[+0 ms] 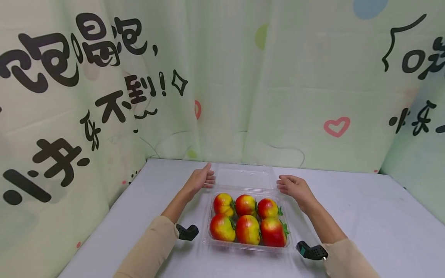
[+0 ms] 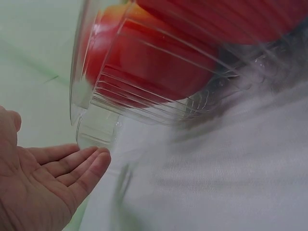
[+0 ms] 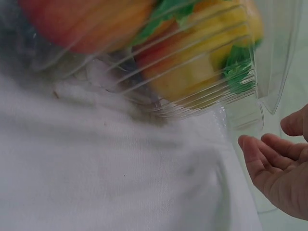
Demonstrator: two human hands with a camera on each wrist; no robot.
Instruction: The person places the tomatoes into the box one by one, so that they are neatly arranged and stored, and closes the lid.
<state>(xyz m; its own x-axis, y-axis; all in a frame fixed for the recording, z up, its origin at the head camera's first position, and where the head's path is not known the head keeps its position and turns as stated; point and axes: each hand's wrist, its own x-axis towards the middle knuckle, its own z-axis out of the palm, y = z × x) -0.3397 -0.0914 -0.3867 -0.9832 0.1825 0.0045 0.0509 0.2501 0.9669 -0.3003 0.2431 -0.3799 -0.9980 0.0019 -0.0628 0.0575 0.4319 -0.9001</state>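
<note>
A clear plastic clamshell box [image 1: 205, 237] holds several red-and-yellow fruits [image 1: 247, 229] with green leaves, in two rows. Its transparent lid [image 1: 245, 178] lies folded back, away from me. At the lid's left side is my left hand [image 1: 200, 179], fingers extended and nothing in them; the left wrist view shows the fingertips [image 2: 102, 153] close by the lid's edge. On the other side my right hand [image 1: 294, 188] has its fingers slightly bent toward the lid's right edge. The right wrist view has those fingertips [image 3: 244, 141] just below the lid's corner, holding nothing.
The box stands on a table with a white cloth [image 1: 167, 170]. Behind and on both sides hangs a pale green curtain [image 1: 226, 96] with black lettering and hearts. A black wrist device [image 1: 187, 232] sits at the left cuff, another black device [image 1: 312, 251] at the right.
</note>
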